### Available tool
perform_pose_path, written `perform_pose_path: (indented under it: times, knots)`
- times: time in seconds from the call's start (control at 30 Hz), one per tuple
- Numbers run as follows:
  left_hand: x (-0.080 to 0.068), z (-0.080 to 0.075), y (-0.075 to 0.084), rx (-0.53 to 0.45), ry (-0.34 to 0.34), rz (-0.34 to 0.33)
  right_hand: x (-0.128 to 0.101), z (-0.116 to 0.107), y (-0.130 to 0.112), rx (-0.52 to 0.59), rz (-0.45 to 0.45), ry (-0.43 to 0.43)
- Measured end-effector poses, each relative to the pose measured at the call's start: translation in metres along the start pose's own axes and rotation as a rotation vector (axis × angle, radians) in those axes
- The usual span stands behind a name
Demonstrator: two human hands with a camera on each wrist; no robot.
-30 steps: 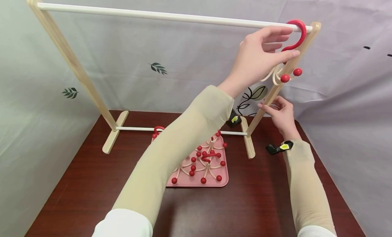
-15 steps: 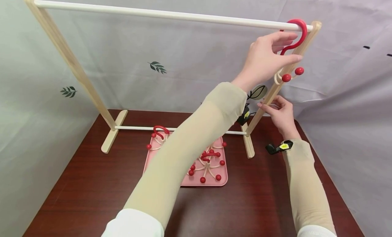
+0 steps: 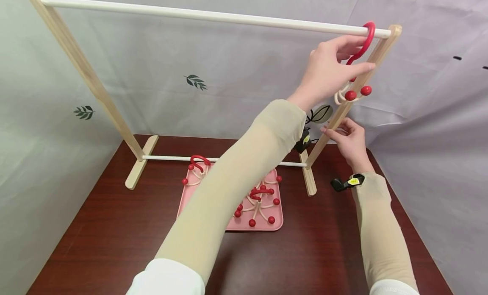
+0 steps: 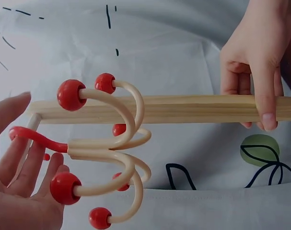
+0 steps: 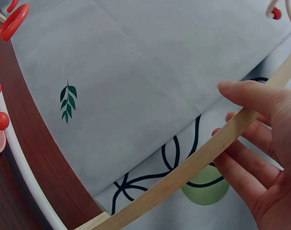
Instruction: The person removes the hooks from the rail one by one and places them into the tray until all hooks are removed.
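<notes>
A red hook [image 3: 368, 32] with cream curved arms tipped by red balls [image 3: 350, 95] hangs at the right end of the white top rod [image 3: 190, 14] of a wooden rack. My left hand [image 3: 360, 53] reaches up across the rack and pinches the hook's red stem between thumb and fingers. In the left wrist view the hanger [image 4: 107, 148] lies against the post [image 4: 183, 109], with my left hand [image 4: 20, 163] at its red stem. My right hand [image 3: 335, 132] grips the rack's right post [image 3: 375, 57] lower down; this right hand [image 5: 260, 139] has its fingers wrapped round the post [image 5: 193, 167].
A pink tray [image 3: 232, 226] with several more ball-tipped hangers [image 3: 259, 201] lies on the dark wooden table [image 3: 114, 227] under the rack. The rack's left post [image 3: 87, 79] and lower rod [image 3: 167, 158] span the table's back. A leaf-printed cloth hangs behind.
The red hook has turned on the rod from broadside to nearly edge-on, and the left hand shifted slightly with it. The right hand stays on the post.
</notes>
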State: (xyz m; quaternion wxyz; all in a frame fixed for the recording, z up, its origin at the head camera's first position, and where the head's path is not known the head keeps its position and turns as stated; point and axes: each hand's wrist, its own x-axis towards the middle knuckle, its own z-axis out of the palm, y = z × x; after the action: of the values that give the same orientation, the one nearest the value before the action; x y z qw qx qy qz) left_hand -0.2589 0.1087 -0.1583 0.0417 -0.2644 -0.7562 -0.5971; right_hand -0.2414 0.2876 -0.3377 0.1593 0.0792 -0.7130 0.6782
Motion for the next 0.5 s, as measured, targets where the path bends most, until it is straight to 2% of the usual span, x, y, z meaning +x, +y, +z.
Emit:
perform_pose_path:
  times: [0.23,0.4,0.5]
  knots:
    - [-0.002,-0.011,-0.001,0.043,0.147,0.042,0.008,-0.008,0.02,0.013,-0.004,0.008]
    - [-0.005,-0.019,-0.002,-0.019,0.217,0.061,0.009,-0.007,0.022,0.014,-0.016,0.016]
    - [-0.007,-0.026,-0.002,-0.049,0.253,0.118,0.007,-0.006,0.02,0.015,-0.017,0.018]
